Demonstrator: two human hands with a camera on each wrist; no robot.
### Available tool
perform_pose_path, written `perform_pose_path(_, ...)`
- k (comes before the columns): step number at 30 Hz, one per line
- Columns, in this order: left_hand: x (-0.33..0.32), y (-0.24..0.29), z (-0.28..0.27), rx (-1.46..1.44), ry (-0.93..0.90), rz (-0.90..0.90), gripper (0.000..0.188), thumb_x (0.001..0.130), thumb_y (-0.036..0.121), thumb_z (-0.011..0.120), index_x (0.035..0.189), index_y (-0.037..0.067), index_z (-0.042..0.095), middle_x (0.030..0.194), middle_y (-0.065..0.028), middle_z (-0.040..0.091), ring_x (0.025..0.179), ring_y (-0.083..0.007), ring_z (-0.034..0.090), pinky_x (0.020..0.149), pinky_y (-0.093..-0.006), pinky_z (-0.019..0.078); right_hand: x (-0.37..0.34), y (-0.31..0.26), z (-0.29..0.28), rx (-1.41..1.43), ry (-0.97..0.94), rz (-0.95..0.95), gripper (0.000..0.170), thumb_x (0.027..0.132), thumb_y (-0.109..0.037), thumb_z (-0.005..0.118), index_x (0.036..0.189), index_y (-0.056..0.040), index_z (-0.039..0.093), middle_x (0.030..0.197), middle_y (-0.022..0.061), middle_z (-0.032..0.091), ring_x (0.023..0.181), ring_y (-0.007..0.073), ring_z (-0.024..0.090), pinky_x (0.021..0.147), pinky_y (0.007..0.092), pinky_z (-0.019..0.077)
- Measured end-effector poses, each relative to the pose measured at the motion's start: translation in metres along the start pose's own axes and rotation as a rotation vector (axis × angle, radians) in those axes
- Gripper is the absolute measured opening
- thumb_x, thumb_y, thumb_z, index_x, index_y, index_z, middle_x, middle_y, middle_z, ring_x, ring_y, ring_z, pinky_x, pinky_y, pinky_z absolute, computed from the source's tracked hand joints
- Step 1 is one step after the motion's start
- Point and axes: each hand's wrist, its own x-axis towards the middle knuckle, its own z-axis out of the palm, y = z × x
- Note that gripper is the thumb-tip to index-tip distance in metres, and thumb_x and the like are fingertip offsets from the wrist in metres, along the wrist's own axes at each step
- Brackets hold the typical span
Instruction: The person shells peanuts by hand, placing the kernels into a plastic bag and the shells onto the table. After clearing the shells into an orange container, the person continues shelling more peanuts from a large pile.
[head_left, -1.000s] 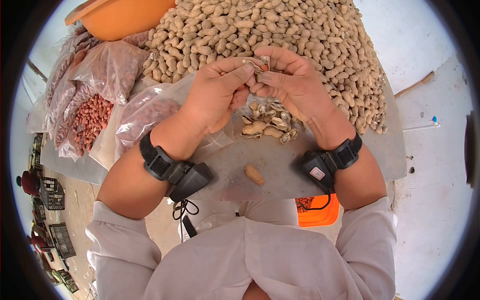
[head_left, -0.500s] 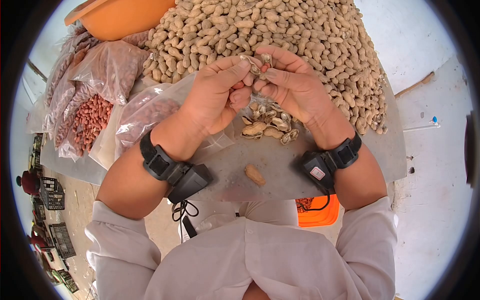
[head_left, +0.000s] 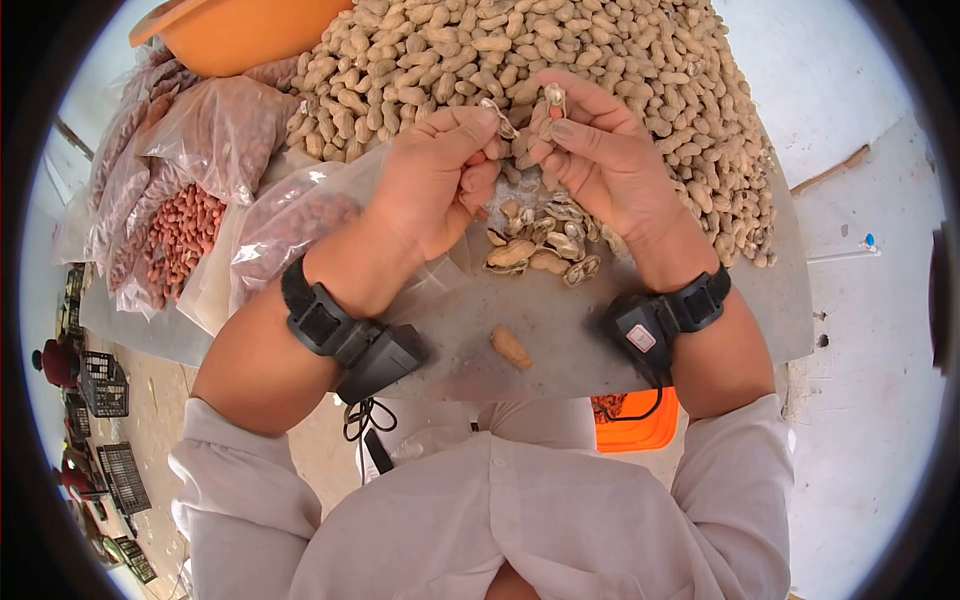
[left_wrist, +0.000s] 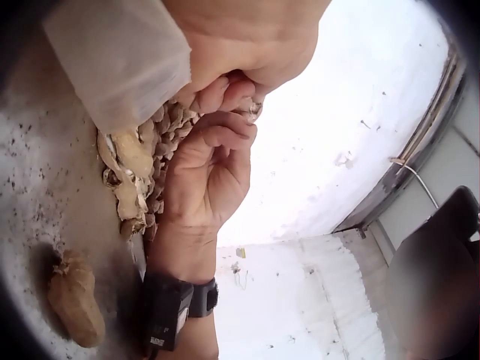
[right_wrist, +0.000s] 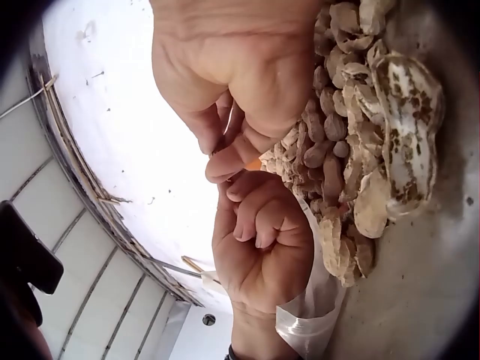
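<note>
Both hands are raised at the near side of a large heap of unshelled peanuts [head_left: 430, 70]. My left hand [head_left: 435, 180] pinches a broken piece of peanut shell [head_left: 505, 126] between thumb and forefinger, and its other fingers curl in, with a bit of red showing at them. In my right hand [head_left: 612, 160], thumb and fingers hold the other part of the shell [head_left: 555, 94], where a red kernel [head_left: 556, 112] shows. A small gap separates the two hands in the head view. Below them lies a pile of emptied shells [head_left: 540, 245], also large in the right wrist view.
One whole peanut [head_left: 511, 347] lies near the table's front edge. Clear bags of red kernels [head_left: 225, 130] stand at left, one spread with loose kernels [head_left: 185, 235] showing. An orange basin [head_left: 245, 40] is behind them. Below the table edge sits an orange container [head_left: 645, 432].
The shell has come apart into two pieces. My right hand has moved up and to the right with its piece, and the gap between the hands has widened.
</note>
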Motion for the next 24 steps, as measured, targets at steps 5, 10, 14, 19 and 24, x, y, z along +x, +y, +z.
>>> perform_pose_path(5,0.001,0.000,0.006,0.149,0.138,-0.040,0.017,0.090,0.016,0.054,0.078,0.004,0.053,0.066,-0.0022,0.051,0.048,-0.0065,0.037,0.041,-0.0186,0.0268,-0.003,-0.003,0.011,-0.414,0.004,-0.099,0.040,0.080,0.004,0.056,0.119,-0.0036,0.054,0.085,0.0044,0.060,0.072,0.0146,0.061,0.063,0.0228,0.0499)
perform_pose_path(10,0.001,0.002,0.004,0.049,0.089,-0.266,0.019,0.091,0.015,0.046,0.077,0.003,0.052,0.066,-0.0039,0.052,0.047,-0.0071,0.037,0.038,-0.0180,0.0249,-0.008,0.001,0.026,-0.908,0.004,-0.186,0.037,0.078,0.002,0.057,0.115,-0.0042,0.055,0.081,0.0023,0.060,0.068,0.0090,0.057,0.062,0.0218,0.0483)
perform_pose_path(14,0.005,0.001,-0.001,-0.072,0.081,-0.358,0.018,0.089,0.014,0.043,0.078,0.003,0.052,0.067,-0.0056,0.054,0.046,-0.0075,0.037,0.037,-0.0173,0.0241,-0.010,0.000,0.029,-0.998,0.063,-0.199,0.031,0.079,0.000,0.057,0.109,-0.0033,0.056,0.079,0.0033,0.060,0.069,0.0078,0.057,0.060,0.0224,0.0484)
perform_pose_path(19,0.005,0.004,-0.003,-0.139,0.001,-0.326,0.020,0.090,0.017,0.046,0.078,0.003,0.053,0.069,-0.0056,0.055,0.046,-0.0070,0.037,0.037,-0.0171,0.0252,-0.010,-0.004,0.031,-0.807,0.114,-0.183,0.024,0.078,0.001,0.058,0.103,0.0014,0.058,0.081,0.0049,0.061,0.072,0.0097,0.059,0.064,0.0224,0.0489)
perform_pose_path(24,0.005,0.005,-0.005,-0.043,-0.061,-0.164,0.013,0.087,0.014,0.057,0.085,0.001,0.059,0.069,-0.0035,0.056,0.047,-0.0061,0.039,0.039,-0.0172,0.0279,-0.006,-0.002,0.019,-0.434,0.153,-0.057,0.016,0.078,0.001,0.062,0.093,0.0066,0.061,0.084,0.0061,0.062,0.075,0.0124,0.061,0.070,0.0214,0.0494)
